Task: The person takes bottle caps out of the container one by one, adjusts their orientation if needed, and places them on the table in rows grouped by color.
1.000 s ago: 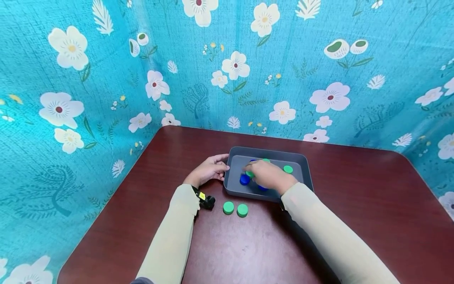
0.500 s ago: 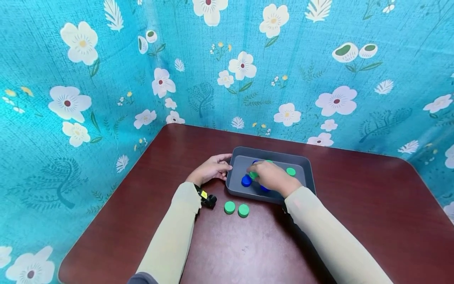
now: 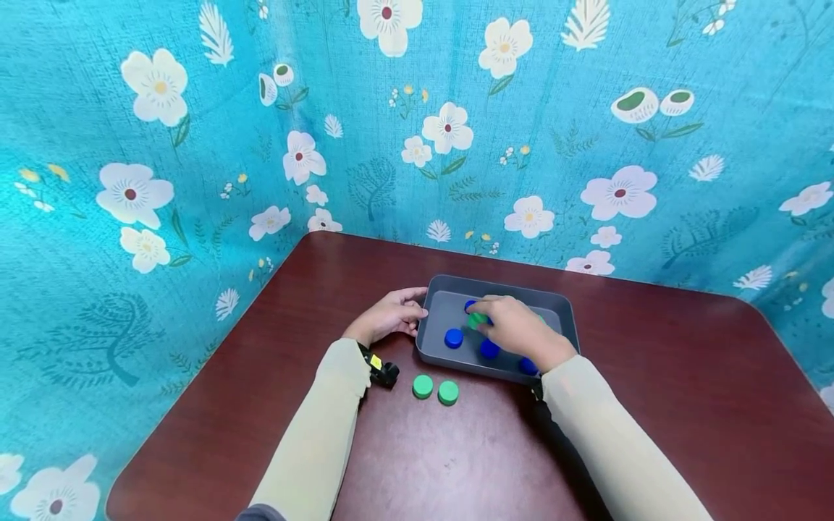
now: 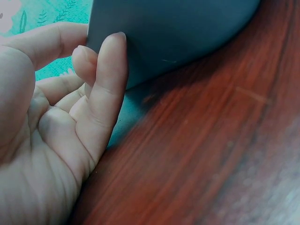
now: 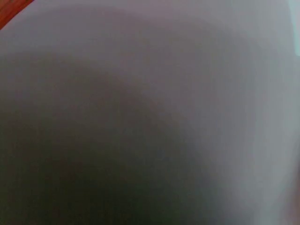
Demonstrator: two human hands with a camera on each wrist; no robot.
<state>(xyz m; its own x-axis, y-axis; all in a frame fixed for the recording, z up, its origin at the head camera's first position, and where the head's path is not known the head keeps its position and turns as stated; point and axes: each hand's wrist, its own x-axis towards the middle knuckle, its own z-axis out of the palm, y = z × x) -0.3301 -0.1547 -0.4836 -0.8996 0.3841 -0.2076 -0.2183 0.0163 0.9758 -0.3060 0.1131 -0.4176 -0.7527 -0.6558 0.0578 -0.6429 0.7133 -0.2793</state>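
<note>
Head: green cap (image 3: 477,321) lies between right fingers (image 3: 490,305).

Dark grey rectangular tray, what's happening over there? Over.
Left grip holding the tray by its left end. Right grip pinching a round green plastic-looking cap inside it. Round blue caps close by, possibly in the way.

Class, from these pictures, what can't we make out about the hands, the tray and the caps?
Head: how many caps the tray holds; the right hand hides part.
Head: whether its fingers pinch or only touch the green cap; too small.
Left wrist: the tray's inside; outer wall hides it.
Right wrist: that hand's work; heavy blur.
</note>
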